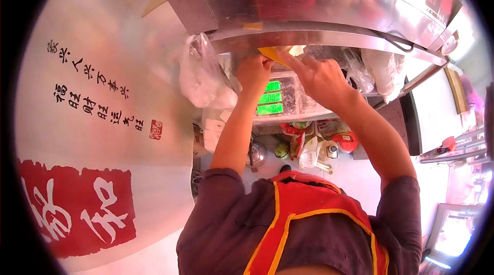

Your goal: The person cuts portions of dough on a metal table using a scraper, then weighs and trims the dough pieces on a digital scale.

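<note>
One tall pale panel (pixel 170 167) with black characters stands left of the grip, and steel casing (pixel 319 7) spans beyond it. Just nearer than the grip lies a scale (pixel 289 95) with green readouts. Both forearms reach forward, converging. The right hand (pixel 321 75) is half curled, forefinger along a yellow piece (pixel 272 54) between the hands; how firmly, I cannot tell. The left hand's (pixel 253 73) fingertips are pinched at its edge.

Yellow item (pixel 274 54), green display (pixel 270 98), red apron edged yellow (pixel 320 203), white-lettered red panel (pixel 77 213)
</note>
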The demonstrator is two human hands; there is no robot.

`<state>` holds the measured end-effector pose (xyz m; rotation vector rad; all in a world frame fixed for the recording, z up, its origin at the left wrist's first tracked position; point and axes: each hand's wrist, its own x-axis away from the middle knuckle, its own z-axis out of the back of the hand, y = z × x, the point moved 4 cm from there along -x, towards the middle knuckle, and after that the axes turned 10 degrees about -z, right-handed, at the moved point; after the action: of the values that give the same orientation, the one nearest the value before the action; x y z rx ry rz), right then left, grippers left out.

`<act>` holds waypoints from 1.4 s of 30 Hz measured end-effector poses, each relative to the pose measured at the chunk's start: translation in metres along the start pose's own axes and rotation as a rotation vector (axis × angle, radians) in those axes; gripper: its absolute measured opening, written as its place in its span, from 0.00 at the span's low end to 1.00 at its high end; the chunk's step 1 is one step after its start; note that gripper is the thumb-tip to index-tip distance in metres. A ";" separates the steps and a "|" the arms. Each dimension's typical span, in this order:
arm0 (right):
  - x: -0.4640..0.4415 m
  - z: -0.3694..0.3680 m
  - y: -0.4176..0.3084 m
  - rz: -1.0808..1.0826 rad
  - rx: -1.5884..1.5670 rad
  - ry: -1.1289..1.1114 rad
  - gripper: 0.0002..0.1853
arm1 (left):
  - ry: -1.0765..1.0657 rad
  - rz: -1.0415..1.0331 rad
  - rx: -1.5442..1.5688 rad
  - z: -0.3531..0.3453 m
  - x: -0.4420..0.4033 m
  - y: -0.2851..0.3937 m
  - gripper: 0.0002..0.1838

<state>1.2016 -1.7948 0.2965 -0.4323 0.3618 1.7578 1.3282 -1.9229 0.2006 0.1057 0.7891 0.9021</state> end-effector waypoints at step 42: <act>0.269 0.049 0.080 -0.864 -0.481 -0.125 0.25 | -0.214 0.125 0.435 -0.003 -0.025 -0.013 0.15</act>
<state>1.0647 -1.5591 0.2134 -0.6889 -0.3236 0.9920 1.3253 -1.9502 0.2077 0.6291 0.7729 0.8081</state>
